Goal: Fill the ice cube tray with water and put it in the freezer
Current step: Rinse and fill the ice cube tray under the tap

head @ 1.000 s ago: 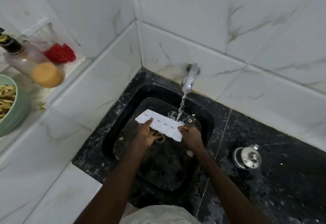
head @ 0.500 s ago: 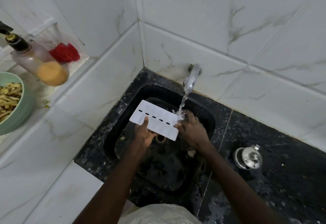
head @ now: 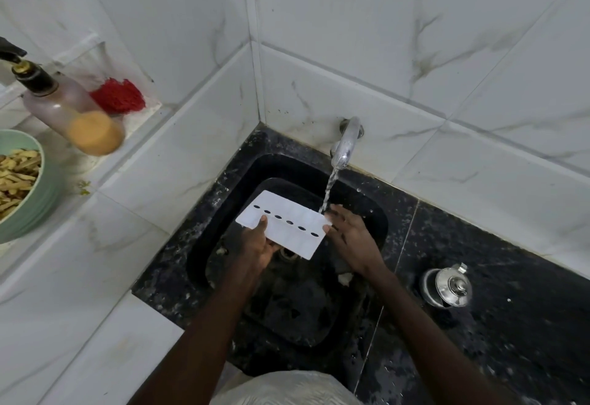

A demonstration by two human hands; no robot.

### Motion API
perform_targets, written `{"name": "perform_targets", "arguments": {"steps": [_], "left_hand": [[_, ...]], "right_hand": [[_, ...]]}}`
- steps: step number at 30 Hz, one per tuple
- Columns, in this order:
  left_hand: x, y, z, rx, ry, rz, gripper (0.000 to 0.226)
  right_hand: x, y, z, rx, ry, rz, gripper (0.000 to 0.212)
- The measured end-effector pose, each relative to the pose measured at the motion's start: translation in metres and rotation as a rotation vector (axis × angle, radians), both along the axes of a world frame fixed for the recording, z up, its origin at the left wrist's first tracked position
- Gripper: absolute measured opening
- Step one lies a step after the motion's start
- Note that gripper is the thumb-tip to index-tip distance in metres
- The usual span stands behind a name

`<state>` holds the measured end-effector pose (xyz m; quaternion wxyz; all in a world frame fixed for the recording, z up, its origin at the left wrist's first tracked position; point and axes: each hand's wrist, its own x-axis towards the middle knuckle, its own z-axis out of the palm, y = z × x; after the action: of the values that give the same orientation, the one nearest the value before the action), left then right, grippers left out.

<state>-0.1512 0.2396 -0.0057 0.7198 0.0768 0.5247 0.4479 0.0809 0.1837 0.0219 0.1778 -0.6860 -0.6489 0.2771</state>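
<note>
A flat white ice cube tray (head: 284, 224) with a row of dark oval holes hangs over the black sink (head: 380, 213). My left hand (head: 255, 245) grips its near left part, thumb on top and fingers underneath. My right hand (head: 346, 232) is at the tray's right end with fingers spread and nearly straight, thumb tip at the edge. The chrome tap (head: 344, 142) runs, and the water stream (head: 329, 192) lands on my right fingers beside the tray's far right corner.
A steel lidded pot (head: 447, 286) stands on the black counter right of the sink. On the white ledge to the left are a pump bottle (head: 70, 114), a red scrubber (head: 118, 95) and a green bowl (head: 38, 194) of food strips. Tiled walls close the corner.
The tray has tipped from edge-on to showing its broad holed face. My right hand let go of its end and opened under the stream. The left hand keeps its hold.
</note>
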Motion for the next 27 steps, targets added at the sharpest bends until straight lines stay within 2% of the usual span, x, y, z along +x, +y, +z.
{"name": "perform_targets", "arguments": {"steps": [4, 9, 15, 21, 27], "left_hand": [[0.007, -0.004, -0.004, -0.04, 0.063, -0.033, 0.038], [0.022, -0.004, -0.005, -0.014, 0.088, -0.081, 0.036], [0.0, 0.011, -0.008, 0.08, 0.14, -0.036, 0.034], [0.021, -0.001, -0.001, 0.081, 0.121, -0.198, 0.026], [0.012, 0.007, -0.003, 0.133, 0.204, -0.135, 0.045]], "right_hand": [[-0.001, 0.0, 0.005, -0.075, -0.098, 0.143, 0.059], [0.001, 0.016, -0.001, -0.209, -0.143, 0.249, 0.09], [0.013, 0.008, 0.01, -0.23, -0.218, 0.386, 0.077], [0.0, 0.027, 0.008, -0.283, -0.187, 0.374, 0.081], [0.005, 0.011, 0.014, -0.281, -0.196, 0.436, 0.076]]}}
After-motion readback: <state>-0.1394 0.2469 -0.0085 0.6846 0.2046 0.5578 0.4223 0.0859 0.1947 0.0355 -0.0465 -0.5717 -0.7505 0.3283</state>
